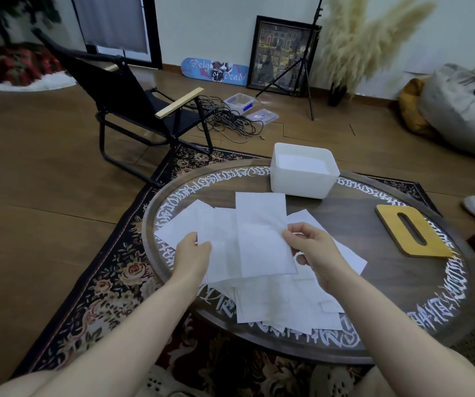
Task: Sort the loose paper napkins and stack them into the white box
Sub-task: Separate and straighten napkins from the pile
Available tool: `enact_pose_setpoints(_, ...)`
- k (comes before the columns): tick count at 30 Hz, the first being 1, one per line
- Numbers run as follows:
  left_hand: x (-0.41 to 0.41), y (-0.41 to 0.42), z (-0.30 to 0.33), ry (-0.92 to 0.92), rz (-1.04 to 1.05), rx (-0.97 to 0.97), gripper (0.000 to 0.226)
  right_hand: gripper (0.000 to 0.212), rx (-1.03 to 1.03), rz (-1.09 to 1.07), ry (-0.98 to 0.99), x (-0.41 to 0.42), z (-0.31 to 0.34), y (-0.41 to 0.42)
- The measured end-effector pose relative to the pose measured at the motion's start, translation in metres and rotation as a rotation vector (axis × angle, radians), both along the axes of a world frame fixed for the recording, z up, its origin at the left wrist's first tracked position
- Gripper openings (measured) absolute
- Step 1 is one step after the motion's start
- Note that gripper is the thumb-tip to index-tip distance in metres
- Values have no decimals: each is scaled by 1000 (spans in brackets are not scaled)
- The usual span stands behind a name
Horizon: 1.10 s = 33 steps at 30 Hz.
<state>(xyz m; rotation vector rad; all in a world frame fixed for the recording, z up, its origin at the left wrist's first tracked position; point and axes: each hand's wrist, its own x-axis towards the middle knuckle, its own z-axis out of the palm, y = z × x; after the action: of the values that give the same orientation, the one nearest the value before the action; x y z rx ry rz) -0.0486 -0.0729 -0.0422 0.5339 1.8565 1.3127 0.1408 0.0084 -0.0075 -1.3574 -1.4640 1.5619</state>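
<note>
Both forearms reach over the round desk [374,325]. Left hand [192,249] grip pinches the left edge of a fanned bundle of napkins [256,239]; right hand [309,247] grip pinches its right edge. More loose napkins [282,305] lie beneath both grips. Beyond the right grip stands the white box [302,183]; right of it lies a wooden lid [414,230].

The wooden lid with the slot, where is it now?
The wooden lid lies flat on the round table's right side, right of the napkins.
</note>
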Motion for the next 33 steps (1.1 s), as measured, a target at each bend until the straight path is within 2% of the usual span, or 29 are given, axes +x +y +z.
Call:
enact_pose_setpoints(3,9,0,4,-70,-115,5,17,7,-14,39,-7,-5,-2,-5)
enact_pose_setpoints(6,15,1,5,-144,-196,8,12,11,-18,43,-27,-11,-6,-10)
enact_pose_setpoints(15,13,-3,3,-183,-175,91,25,4,-27,19,-100,-17,-8,-14)
enact_pose_setpoints(18,14,-5,5,-211,-194,119,14,4,-21,32,-119,-17,-10,-14)
enact_pose_setpoints(19,14,-6,6,-195,-197,118,17,4,-16,36,-131,-17,-10,-14)
enact_pose_setpoints(21,12,-5,7,-162,-207,111,25,11,13,38,-157,-15,-10,-12)
enact_pose_setpoints(25,3,-4,12,-114,-311,84,22,36,54,76,-202,-6,-7,-4)
enact_pose_setpoints(33,0,-8,12,-79,-730,-48,29,56,-110,381,-299,5,-7,3)
